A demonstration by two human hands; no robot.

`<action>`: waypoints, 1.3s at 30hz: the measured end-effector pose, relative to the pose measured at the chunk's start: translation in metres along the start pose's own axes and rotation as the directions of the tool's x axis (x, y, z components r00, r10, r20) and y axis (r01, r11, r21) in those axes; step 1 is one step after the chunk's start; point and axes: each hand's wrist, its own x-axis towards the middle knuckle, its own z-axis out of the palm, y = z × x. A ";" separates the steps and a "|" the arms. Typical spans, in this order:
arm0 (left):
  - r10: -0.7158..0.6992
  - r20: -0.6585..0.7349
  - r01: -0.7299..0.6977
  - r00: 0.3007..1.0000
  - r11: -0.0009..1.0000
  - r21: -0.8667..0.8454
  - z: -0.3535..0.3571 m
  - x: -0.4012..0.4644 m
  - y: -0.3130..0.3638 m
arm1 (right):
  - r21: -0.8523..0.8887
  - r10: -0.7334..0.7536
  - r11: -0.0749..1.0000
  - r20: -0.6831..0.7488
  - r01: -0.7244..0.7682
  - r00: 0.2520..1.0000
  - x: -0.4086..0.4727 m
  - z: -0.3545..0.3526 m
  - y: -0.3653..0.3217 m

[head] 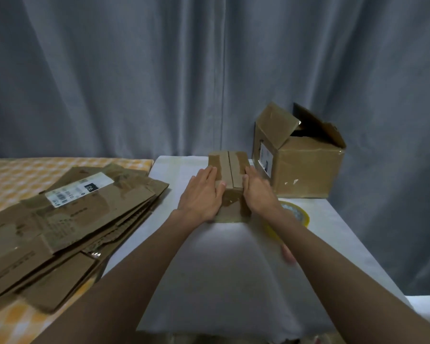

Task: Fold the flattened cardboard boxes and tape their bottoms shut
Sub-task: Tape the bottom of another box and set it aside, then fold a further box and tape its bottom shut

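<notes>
Small brown cardboard box (230,180) stands mid white tabletop (233,256), left hand (202,197) and right hand (258,192) pressed flat-fingered against its sides; judged light, stiff, crushable, best held by side walls.

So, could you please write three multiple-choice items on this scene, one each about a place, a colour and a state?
1. Where does the stack of flattened brown cardboard boxes lie?
A. left of the hands
B. inside the large open box
C. behind the curtain

2. What colour is the roll of tape?
A. red
B. yellowish
C. black

3. How do the top flaps of the small brown cardboard box stand?
A. folded shut, a seam between them
B. wide open
C. torn off

Answers: 1 A, the stack sits on the checked cloth at the left. 2 B, its rim shows yellow beside the right hand. 3 A, the left hand and right hand press on its closed flaps.
</notes>
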 end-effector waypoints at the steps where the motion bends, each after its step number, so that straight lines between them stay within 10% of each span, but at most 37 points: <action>1: 0.002 0.001 -0.002 1.000 1.000 0.022 0.003 0.012 -0.001 | -0.003 -0.006 1.000 0.001 0.006 1.000 0.010 0.000 0.002; 12: -0.072 0.139 0.047 0.988 0.984 0.171 0.020 0.083 -0.005 | -0.169 0.078 0.984 0.105 -0.059 0.991 0.085 -0.009 0.018; 22: -0.133 -0.002 0.133 0.991 0.991 -0.002 -0.075 0.030 -0.032 | -0.048 -0.105 0.994 -0.204 0.097 0.973 0.051 -0.040 -0.054; 34: -0.435 0.030 0.430 0.900 0.896 0.112 -0.157 -0.158 -0.175 | 0.031 -0.140 0.990 0.308 0.138 0.941 -0.015 0.105 -0.192; 39: -0.443 0.102 0.419 0.891 0.887 0.193 -0.138 -0.177 -0.191 | 0.117 0.026 0.991 0.257 -0.058 0.966 -0.016 0.134 -0.187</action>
